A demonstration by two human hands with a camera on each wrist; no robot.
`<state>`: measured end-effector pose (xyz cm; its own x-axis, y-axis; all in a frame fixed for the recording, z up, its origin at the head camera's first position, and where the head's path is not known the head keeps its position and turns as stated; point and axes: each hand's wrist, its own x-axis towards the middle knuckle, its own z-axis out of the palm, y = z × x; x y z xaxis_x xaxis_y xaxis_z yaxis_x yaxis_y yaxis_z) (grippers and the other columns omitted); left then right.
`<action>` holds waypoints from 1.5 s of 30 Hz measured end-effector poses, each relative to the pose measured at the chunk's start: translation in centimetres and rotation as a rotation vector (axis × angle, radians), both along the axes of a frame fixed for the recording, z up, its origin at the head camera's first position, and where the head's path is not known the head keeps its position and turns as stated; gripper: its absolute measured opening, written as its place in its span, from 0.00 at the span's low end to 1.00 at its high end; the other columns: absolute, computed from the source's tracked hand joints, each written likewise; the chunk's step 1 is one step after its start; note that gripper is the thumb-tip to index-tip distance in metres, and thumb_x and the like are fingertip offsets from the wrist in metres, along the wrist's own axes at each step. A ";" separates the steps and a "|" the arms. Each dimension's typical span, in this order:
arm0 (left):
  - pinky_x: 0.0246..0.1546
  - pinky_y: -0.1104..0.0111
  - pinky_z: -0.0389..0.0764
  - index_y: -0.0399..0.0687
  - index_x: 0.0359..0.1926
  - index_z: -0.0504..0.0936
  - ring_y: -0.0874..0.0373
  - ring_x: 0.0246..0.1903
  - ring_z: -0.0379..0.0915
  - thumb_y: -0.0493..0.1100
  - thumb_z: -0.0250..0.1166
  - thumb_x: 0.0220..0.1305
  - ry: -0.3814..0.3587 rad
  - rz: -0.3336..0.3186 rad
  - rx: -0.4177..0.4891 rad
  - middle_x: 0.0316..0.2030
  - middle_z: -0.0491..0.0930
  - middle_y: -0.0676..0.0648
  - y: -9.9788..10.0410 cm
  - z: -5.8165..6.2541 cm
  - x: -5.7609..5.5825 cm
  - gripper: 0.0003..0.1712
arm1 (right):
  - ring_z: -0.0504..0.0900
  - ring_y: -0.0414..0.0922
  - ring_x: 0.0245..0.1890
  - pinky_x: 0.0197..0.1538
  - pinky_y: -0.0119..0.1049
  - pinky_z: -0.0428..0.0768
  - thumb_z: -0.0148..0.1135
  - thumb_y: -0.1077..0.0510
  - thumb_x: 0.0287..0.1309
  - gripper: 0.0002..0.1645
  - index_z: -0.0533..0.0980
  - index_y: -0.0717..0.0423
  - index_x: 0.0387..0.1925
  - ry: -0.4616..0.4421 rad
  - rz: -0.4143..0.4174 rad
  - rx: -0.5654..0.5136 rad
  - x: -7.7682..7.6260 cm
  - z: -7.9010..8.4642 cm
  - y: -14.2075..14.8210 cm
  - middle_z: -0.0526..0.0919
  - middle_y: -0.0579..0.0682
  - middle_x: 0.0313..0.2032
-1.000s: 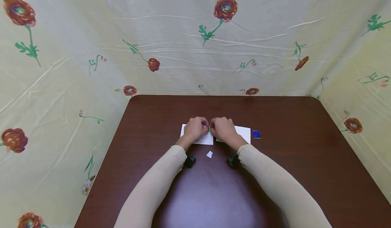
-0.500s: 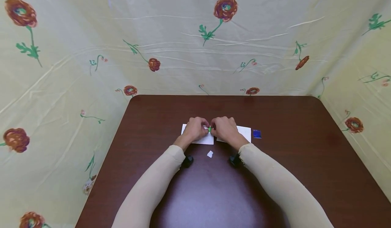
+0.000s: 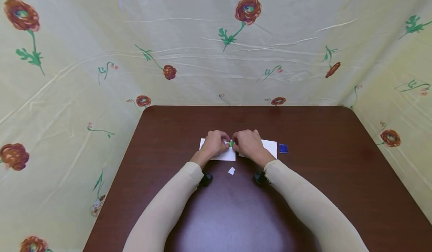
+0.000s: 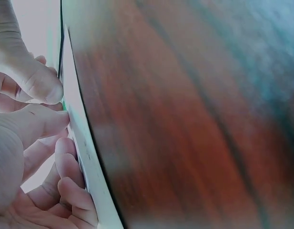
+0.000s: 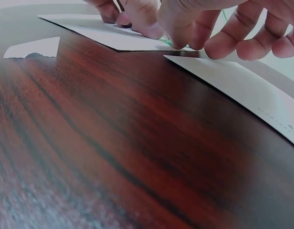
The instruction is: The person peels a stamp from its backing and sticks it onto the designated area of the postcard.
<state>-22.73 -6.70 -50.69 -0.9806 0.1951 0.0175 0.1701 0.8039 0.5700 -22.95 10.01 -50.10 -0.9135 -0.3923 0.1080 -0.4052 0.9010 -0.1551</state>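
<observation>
Between the fingertips of both hands is a small green piece (image 3: 231, 143), too little to name by kind. My left hand (image 3: 214, 145) pinches its left side, over a white card (image 3: 227, 155). From the other side my right hand (image 3: 249, 144) pinches it with thumb and finger, beside a second white card (image 3: 270, 147). Only a green sliver (image 5: 167, 41) shows below the fingertips in the right wrist view. There, the other fingers of the right hand hang loosely curled near the second card. The hands cover parts of both cards.
A torn white paper scrap (image 3: 231, 171) lies on the brown table (image 3: 216, 214) in front of the cards. To the right of the second card is a small blue square (image 3: 283, 148). A flowered curtain (image 3: 202, 57) surrounds the table's back and sides.
More of the green piece shows between the fingertips than a second ago. My left wrist has shifted slightly to the left; the cards and scrap stay where they were.
</observation>
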 end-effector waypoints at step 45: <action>0.61 0.54 0.76 0.51 0.67 0.75 0.50 0.65 0.71 0.53 0.76 0.55 0.150 -0.110 -0.144 0.65 0.76 0.48 -0.9 5.7 1.2 0.39 | 0.85 0.49 0.44 0.47 0.46 0.84 0.68 0.47 0.60 0.22 0.84 0.55 0.51 -0.059 0.001 -0.101 0.0 5.1 5.0 0.87 0.53 0.48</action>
<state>-21.57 -7.62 -44.96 -0.9418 0.3120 0.1255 0.3355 0.8470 0.4123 -22.98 14.97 -44.95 -0.9192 -0.3827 0.0927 -0.3932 0.8792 -0.2690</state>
